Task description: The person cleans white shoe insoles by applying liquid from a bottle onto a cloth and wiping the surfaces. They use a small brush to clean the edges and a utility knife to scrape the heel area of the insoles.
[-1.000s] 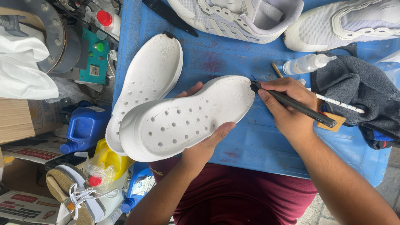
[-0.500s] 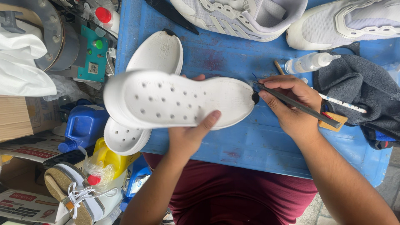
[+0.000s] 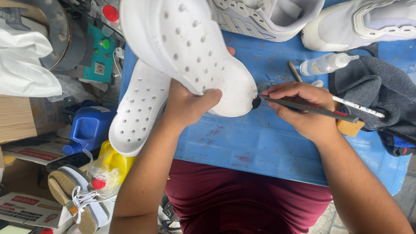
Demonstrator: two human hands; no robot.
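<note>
White perforated sole [image 3: 190,47] held tilted above blue table [image 3: 260,147], near its left side. Left hand [image 3: 188,104] clamps sole edge, thumb on top. Right hand [image 3: 303,108] pinches dark brush [image 3: 303,106]; tip touches sole end. Second sole [image 3: 138,108] flat beneath. Squeeze bottle [image 3: 325,64], grey cloth [image 3: 377,91] right.

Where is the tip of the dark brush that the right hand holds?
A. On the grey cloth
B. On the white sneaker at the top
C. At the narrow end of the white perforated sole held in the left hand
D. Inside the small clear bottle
C: the right hand points the brush leftward, and its dark tip meets the narrow end of the white perforated sole that the left hand holds up.
</note>
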